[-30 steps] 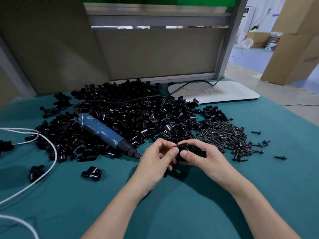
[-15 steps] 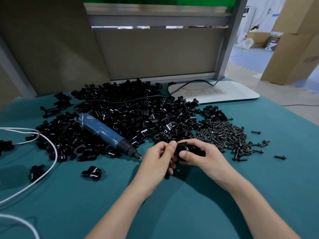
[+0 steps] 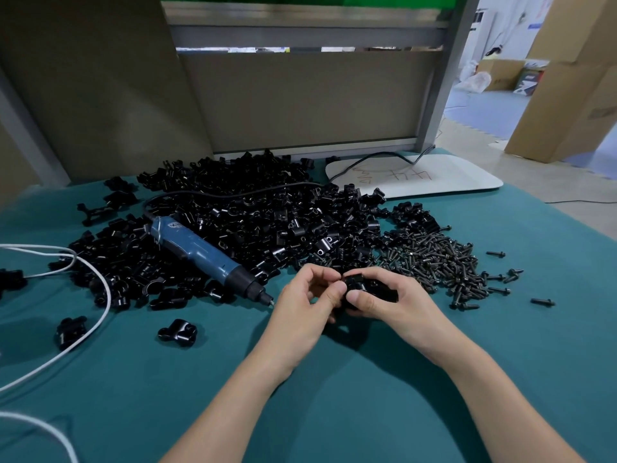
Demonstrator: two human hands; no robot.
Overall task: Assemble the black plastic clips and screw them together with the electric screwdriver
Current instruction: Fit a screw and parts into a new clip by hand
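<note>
Head view, both hands at bench centre, close together, just above the cloth.

- Right hand (image 3: 399, 304): fingers curled round a black plastic clip (image 3: 365, 285), thumb pressed on its near face. The palm hides most of the part, so I cannot tell whether it is one piece or two mated.
- Left hand (image 3: 300, 307): fingers curled, thumb tip and forefinger pinching the left end of the same clip. A screw between the fingertips cannot be made out.
- Clip position: held between the two hands, off the bench, just in front of the near edge of the clip pile (image 3: 267, 218).
- Electric screwdriver (image 3: 200, 253): blue body, black nose, lying flat to the left of the left hand. Its tip points at that hand but is apart from it; its rear rests on the pile. Its black cord (image 3: 233, 194) runs back over the clips.
- Screw heap (image 3: 430, 259): just beyond and to the right of the right hand, with stray screws (image 3: 542, 301) scattered further right.
- Single loose clip (image 3: 178, 334): on the cloth, near left of the hands.
- White cable (image 3: 100, 295): loops across the left side of the bench.
- Bench (image 3: 334, 416): covered in teal cloth.
- White board (image 3: 450, 178): at the far edge, red scribbles on it.
- Cardboard box (image 3: 567, 78): on the floor, far right.
</note>
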